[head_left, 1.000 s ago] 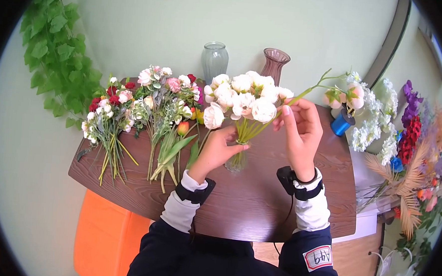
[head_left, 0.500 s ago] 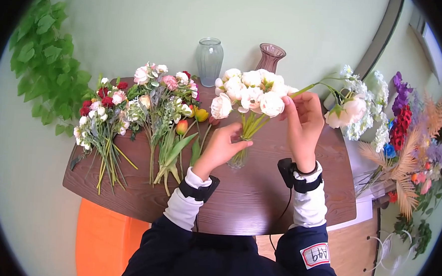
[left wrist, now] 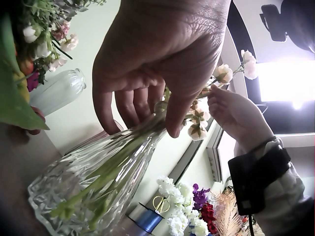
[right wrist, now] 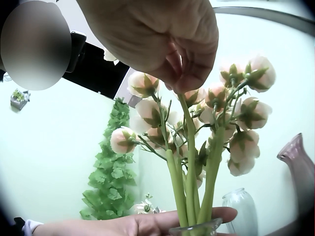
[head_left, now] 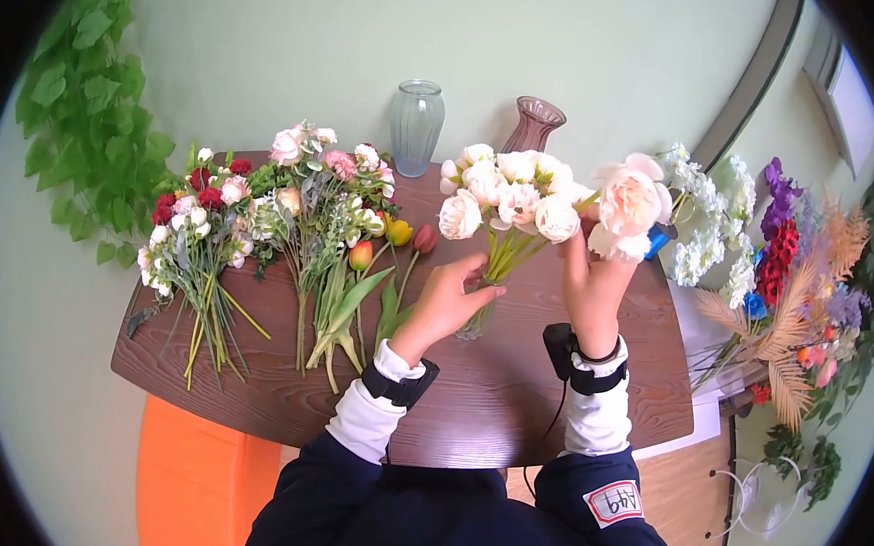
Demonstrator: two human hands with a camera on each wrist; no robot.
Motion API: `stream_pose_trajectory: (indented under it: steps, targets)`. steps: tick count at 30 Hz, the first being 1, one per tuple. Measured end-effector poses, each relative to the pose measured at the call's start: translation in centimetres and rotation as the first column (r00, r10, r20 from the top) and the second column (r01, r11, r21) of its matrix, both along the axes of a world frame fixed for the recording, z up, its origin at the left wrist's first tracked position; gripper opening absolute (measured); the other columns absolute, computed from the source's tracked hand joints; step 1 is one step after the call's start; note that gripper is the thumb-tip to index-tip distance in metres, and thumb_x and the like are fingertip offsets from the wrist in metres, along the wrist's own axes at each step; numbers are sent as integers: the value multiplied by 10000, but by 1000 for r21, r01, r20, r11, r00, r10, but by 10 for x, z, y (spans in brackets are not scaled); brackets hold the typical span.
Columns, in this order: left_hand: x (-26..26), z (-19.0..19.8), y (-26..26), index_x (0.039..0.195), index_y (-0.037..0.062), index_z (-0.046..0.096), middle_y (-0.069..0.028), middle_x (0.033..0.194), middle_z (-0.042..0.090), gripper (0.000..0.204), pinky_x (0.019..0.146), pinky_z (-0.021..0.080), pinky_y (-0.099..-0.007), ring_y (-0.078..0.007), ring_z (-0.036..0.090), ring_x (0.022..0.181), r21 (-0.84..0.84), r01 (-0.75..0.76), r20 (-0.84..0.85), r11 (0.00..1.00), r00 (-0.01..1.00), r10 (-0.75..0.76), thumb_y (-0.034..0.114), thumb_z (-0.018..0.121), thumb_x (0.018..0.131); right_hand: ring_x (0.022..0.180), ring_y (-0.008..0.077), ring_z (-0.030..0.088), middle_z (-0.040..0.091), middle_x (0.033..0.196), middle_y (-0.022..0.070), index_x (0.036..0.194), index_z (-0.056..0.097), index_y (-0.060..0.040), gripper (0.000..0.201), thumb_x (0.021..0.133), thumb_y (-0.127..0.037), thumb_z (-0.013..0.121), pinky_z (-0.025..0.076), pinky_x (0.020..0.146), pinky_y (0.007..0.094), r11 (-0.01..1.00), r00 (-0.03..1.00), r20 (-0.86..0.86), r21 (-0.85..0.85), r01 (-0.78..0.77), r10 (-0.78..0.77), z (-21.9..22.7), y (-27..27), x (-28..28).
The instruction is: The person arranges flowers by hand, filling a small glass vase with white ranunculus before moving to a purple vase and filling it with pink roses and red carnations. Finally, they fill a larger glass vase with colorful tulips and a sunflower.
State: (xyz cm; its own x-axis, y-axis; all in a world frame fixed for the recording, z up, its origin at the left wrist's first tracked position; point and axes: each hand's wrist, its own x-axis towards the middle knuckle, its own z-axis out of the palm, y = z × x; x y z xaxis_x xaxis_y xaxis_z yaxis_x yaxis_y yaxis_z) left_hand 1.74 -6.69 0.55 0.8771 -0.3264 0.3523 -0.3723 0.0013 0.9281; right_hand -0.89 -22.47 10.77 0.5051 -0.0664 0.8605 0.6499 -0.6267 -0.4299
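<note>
A clear ribbed glass vase (left wrist: 98, 177) holds green stems, and white-pink peonies (head_left: 515, 203) spread above it. The left hand (head_left: 447, 305) grips the vase's neck, thumb on one side and fingers on the other in the left wrist view (left wrist: 157, 64). The right hand (head_left: 594, 291) is raised at the right of the bouquet; in the right wrist view its thumb and fingers (right wrist: 182, 81) pinch a green stem (right wrist: 189, 132) among the others. A large pale pink bloom (head_left: 631, 199) hangs over the right hand's fingers in the head view, partly hiding them.
Loose flower bunches (head_left: 207, 221) and tulips (head_left: 361, 255) lie on the left of the brown table (head_left: 509, 405). A clear vase (head_left: 417, 129) and a purplish vase (head_left: 534, 125) stand behind. A blue ribbon spool (head_left: 659, 241) and more flowers (head_left: 782, 261) are at the right.
The large bloom has swung from the far right to over the right hand. The left hand has stayed around the vase's neck.
</note>
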Motion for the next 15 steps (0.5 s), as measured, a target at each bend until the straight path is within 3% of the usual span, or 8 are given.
stream_pose_trajectory:
  steps: [2,4,6,8,10,12,15]
  targets:
    - [-1,3,2,1152,-4,549,-38,982,640,362,779,474,-248,-98,602,873,12,-1,-4,1000,1000,1,30,645,804,761,224,634,642,915,143,1043,584,22,292,751,38,568,475,648,273,1000,1000,-26,22,-5,6,-2,-7,-2]
    - [-3,2,2,1159,-7,543,-43,989,638,368,785,475,-250,-102,604,881,30,5,-10,1000,1000,-5,29,644,806,679,158,619,645,829,112,992,585,36,202,791,19,580,462,603,242,994,976,-192,28,-102,105,6,-13,-13]
    - [-1,-1,2,1179,-16,525,-53,1009,635,384,804,477,-255,-113,607,906,11,27,-25,1000,999,-27,22,635,813,544,72,517,586,641,24,876,582,31,95,884,-64,575,418,516,202,941,950,-176,266,-208,259,14,-5,-17]
    - [5,-9,2,1189,-18,517,-57,1024,631,390,814,476,-259,-115,606,917,19,30,-20,999,999,-29,15,629,817,567,66,525,598,665,26,882,581,28,97,880,-69,585,423,526,201,959,955,-230,251,-129,189,16,0,-23]
    - [5,-11,0,1199,-20,509,-61,1039,628,396,824,475,-262,-118,605,928,28,35,-18,999,999,-34,9,622,821,565,64,527,603,664,30,870,583,27,97,875,-69,591,423,522,200,953,946,-238,258,-156,220,7,3,-20]
    - [4,-11,-2,1069,-34,560,-135,923,659,365,776,483,-300,-161,626,858,-107,-4,24,994,1000,7,101,703,761,564,62,529,607,663,34,857,586,26,98,871,-70,597,424,518,199,946,937,-242,267,-185,251,-6,5,-17]
    - [1,-6,-4,1121,-19,556,-115,987,655,385,820,475,-298,-154,617,906,-188,32,22,982,999,-28,69,686,770,521,88,535,601,627,63,788,601,16,116,855,-78,614,414,479,227,971,915,-345,185,-150,208,-25,11,-13]
